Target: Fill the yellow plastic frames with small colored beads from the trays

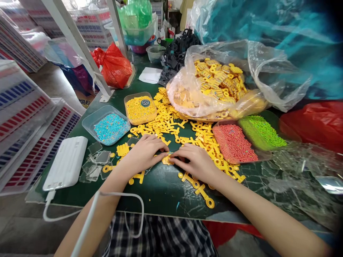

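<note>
At the middle of the green table, a small yellow plastic piece [168, 159] sits between my two hands. My left hand [147, 151] pinches its left side with closed fingers, and my right hand [195, 161] grips the right side. The fingertips cover part of the piece, so its detail is hard to make out. Loose yellow plastic parts [206, 139] with ring ends lie beyond and around my right hand. Beside my left forearm are a small yellow stack [123, 149] and several clear plastic squares [103, 157].
Small beads fill a blue-bead tray [88, 123], a yellow-bead tray [128, 95], a red-bead tray [218, 130] and a green-bead tray [245, 130]. Behind them stands a clear bag [187, 71] of yellow parts. A white power bank [66, 162] trails a cable across my left forearm.
</note>
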Motion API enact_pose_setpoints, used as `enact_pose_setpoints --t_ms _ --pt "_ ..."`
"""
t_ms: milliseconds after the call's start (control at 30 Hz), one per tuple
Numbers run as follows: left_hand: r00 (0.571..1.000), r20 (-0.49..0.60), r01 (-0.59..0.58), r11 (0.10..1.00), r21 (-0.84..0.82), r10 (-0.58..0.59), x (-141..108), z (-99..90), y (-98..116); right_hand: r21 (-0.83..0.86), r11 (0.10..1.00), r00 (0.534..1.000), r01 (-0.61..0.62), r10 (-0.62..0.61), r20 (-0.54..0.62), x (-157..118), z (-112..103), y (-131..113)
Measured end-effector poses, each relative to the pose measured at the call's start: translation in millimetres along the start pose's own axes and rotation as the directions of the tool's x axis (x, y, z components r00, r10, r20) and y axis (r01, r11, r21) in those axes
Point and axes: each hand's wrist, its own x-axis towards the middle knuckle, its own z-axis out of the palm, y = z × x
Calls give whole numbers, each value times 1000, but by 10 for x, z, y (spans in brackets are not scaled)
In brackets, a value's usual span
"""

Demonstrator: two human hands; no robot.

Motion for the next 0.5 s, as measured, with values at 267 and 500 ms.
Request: enact_pose_setpoints --t_ms 267,500 --pt "1000 -15 6 1000 -21 -7 -11 12 -23 17 994 970 -107 108 -216 7 -376 132" --pt "1000 -19 5 998 -57 -6 18 104 -111 -14 882 764 -472 401 -506 -218 -1126 560"
